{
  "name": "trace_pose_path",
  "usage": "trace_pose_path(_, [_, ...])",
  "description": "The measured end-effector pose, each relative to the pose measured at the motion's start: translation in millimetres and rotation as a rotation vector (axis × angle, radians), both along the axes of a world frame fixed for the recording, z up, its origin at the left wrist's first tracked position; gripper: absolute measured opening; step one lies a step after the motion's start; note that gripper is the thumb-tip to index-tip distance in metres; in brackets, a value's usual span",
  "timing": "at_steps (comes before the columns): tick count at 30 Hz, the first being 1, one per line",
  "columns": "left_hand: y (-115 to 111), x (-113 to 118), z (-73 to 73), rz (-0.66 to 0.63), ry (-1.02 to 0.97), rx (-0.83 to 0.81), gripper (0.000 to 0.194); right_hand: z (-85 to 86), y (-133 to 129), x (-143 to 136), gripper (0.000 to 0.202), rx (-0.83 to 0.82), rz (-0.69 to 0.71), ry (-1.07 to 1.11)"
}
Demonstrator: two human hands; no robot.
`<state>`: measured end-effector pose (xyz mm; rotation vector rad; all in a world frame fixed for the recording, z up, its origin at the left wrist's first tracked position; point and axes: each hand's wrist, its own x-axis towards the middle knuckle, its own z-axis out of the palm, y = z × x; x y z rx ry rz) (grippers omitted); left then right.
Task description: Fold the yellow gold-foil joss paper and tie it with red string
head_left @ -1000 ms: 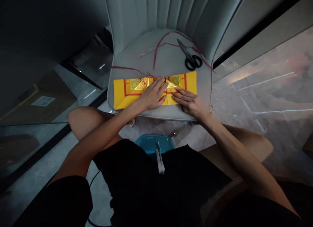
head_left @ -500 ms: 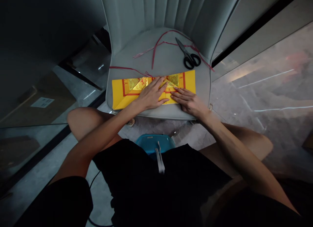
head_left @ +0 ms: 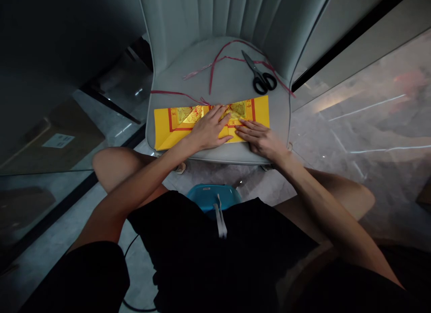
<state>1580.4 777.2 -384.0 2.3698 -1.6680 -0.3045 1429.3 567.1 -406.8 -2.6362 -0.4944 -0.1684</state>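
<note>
A folded sheet of yellow paper (head_left: 163, 129) with red borders and shiny gold printed patterns lies across the front of the grey chair seat (head_left: 182, 86). My left hand (head_left: 210, 129) rests flat over the middle of the paper, fingers stretched out and pointing up and right. Just right of it, my right hand (head_left: 257, 135) lies with its extended fingers on the paper's right half. Under the two hands, the middle of the paper is partly hidden. Behind it are scissors (head_left: 258, 75) with black handles and several thin red plastic ribbons (head_left: 222, 50).
A blue stool or tub (head_left: 198, 196) is between my legs, below the seat edge. To the left stands a cardboard box (head_left: 72, 129) with a white label, near dark glossy panels. Marble-look floor (head_left: 363, 124) stretches out on the right.
</note>
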Motion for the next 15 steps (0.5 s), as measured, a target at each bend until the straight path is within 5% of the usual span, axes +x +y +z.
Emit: trace_pose_path(15, [1.2, 2.5, -6.1, -0.019, -0.01, -0.018, 0.074, -1.1, -1.8, -1.0, 0.056, -0.047, 0.015, -0.043])
